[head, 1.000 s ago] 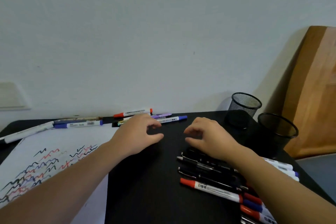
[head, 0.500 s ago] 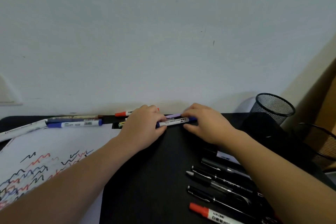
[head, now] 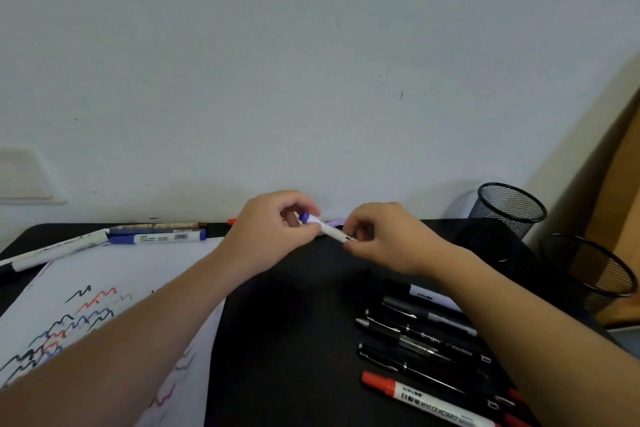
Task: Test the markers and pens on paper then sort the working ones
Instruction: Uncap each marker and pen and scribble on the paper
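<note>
dim, even indoor light, soft shadows under the forearms, wide-angle bending at edges.

left grip point(head: 266, 236): bare, no glove or ring | right grip point(head: 384, 239): same | forearms: sleeveless

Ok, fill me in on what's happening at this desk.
A person is testing pens. Both hands hold one blue-capped white marker above the black table: the left hand grips the cap end, the right hand pinches the barrel. The paper already carries scribbles. More pens lie at right, and two mesh cups stand beyond.
</note>
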